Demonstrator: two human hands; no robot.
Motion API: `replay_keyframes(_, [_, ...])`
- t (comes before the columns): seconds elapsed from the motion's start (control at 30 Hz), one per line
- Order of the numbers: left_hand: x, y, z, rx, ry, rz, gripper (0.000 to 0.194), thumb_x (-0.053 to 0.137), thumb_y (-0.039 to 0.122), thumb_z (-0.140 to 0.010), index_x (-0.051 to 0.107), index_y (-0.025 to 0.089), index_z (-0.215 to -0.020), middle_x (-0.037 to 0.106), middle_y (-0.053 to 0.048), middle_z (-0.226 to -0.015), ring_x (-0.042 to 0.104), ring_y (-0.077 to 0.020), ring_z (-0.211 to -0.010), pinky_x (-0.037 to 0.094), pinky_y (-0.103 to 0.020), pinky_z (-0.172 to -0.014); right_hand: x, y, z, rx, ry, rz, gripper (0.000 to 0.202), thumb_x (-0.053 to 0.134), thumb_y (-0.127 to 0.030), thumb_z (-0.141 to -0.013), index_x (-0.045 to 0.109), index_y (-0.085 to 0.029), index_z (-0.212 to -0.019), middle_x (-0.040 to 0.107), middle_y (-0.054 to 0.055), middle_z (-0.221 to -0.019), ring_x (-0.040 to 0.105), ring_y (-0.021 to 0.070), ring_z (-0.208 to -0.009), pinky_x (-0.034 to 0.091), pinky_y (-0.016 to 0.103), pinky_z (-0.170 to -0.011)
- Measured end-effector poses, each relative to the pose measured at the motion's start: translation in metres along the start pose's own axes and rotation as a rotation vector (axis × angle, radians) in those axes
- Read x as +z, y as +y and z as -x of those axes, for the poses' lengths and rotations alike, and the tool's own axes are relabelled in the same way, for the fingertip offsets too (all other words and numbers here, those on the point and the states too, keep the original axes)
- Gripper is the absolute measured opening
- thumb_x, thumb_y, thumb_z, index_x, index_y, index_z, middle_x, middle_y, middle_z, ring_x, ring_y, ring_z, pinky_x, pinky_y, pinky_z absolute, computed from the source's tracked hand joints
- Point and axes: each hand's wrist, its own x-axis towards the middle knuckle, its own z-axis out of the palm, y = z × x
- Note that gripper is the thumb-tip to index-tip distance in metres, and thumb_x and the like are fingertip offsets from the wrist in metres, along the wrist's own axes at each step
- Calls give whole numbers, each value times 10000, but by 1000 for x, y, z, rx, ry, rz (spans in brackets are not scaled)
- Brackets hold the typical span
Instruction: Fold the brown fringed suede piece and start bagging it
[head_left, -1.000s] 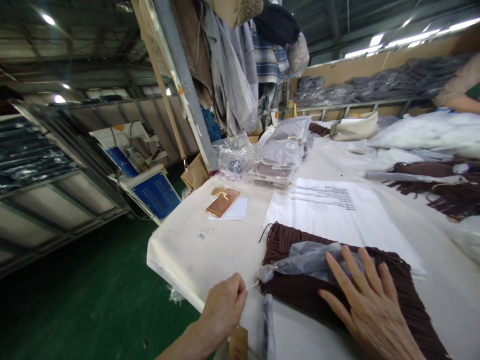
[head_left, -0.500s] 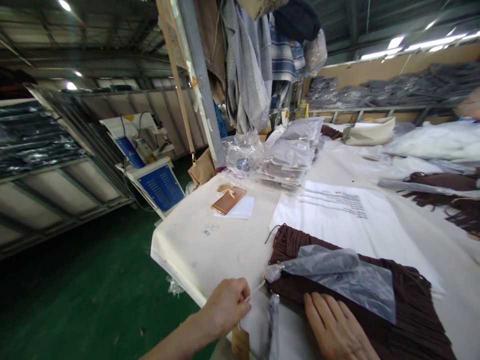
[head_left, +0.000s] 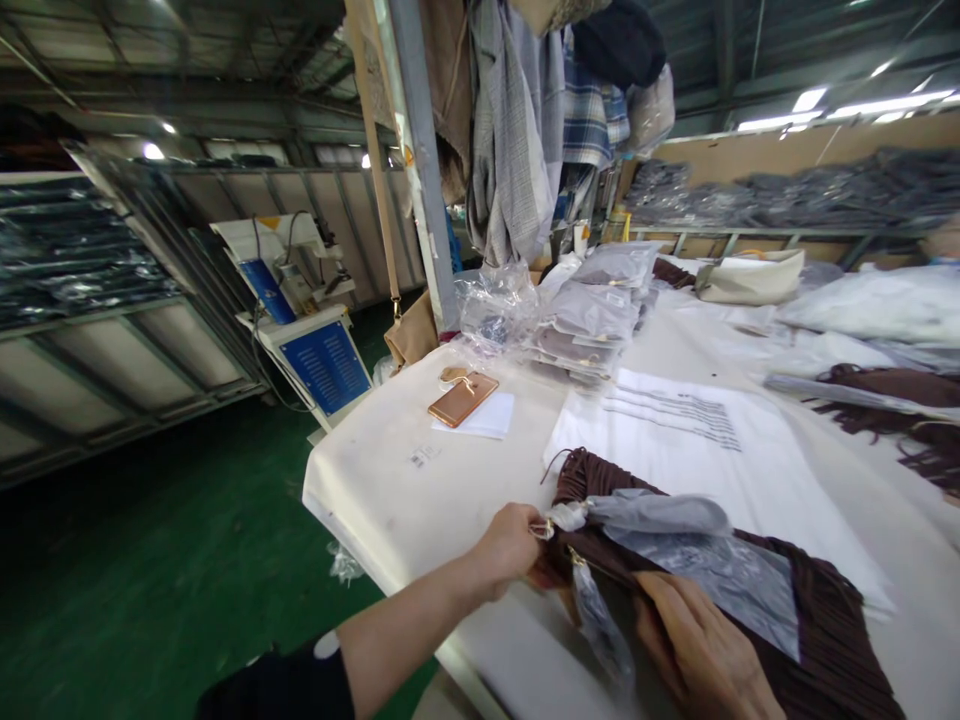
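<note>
A dark brown fringed bag (head_left: 836, 620) lies on the table at the lower right. Grey translucent plastic wrap (head_left: 664, 510) rests across its top, bunched around the strap end near the left corner. My left hand (head_left: 514, 545) is closed at that corner, beside a small metal ring; its fingertips are partly hidden under the edge. My right hand (head_left: 701, 635) grips the bag's near edge, which is slightly lifted, with fingers on top and thumb below. Between my hands dangles a second plastic-wrapped piece (head_left: 600, 615) from a gold-coloured clip.
A phone (head_left: 463, 400) lies on white paper near the table's left side. Behind it are crumpled clear plastic (head_left: 495, 305) and a stack of bagged goods (head_left: 589, 310). A metal post (head_left: 420, 160) rises at the table's edge. White printed sheeting (head_left: 675, 420) extends beyond the bag.
My left hand has moved right and up from holding a string with a tan tag to the bag's corner. My right hand has gone from lying flat to gripping the near edge.
</note>
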Motion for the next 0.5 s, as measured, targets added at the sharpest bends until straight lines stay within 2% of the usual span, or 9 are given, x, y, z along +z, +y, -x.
replay_keyframes(0.1, [9, 2, -4, 22, 30, 87, 154, 472, 21, -639, 520, 157, -692, 531, 53, -509, 599, -130, -533, 505, -236, -567, -1, 0, 0, 12, -7, -4, 195, 436, -215, -898, 529, -124, -1044, 634, 97, -873, 631, 169, -800, 532, 259, -707])
replay_keyframes(0.23, [9, -3, -6, 44, 70, 55, 132, 484, 37, -612, 528, 150, -561, 484, 48, -398, 533, -149, -392, 440, -236, -435, -2, 1, -1, -16, -10, -12, 190, 465, -173, -875, 539, -118, -1042, 642, 95, -870, 634, 168, -806, 531, 260, -733])
replay_keyframes(0.33, [9, -5, -5, 100, 95, 16, 163, 514, 56, -600, 529, 144, -464, 437, 55, -347, 466, -123, -333, 361, -202, -386, -3, -1, -2, 2, 0, -46, 188, 463, -150, -869, 543, -120, -1036, 640, 91, -871, 632, 161, -805, 531, 249, -725])
replay_keyframes(0.4, [12, -5, -4, 128, 107, 35, 155, 545, 86, -605, 545, 141, -460, 443, 59, -359, 455, -107, -341, 338, -188, -382, -2, -3, -3, 8, 4, -63, 193, 457, -143, -869, 540, -116, -1041, 637, 90, -866, 627, 157, -797, 529, 240, -713])
replay_keyframes(0.5, [20, -5, -5, 124, 114, 132, 136, 578, 200, -644, 592, 130, -527, 473, 43, -384, 483, -132, -370, 353, -212, -390, 0, -7, -3, 56, 45, -67, 195, 424, -135, -878, 542, -118, -1032, 635, 83, -844, 621, 153, -778, 529, 251, -718])
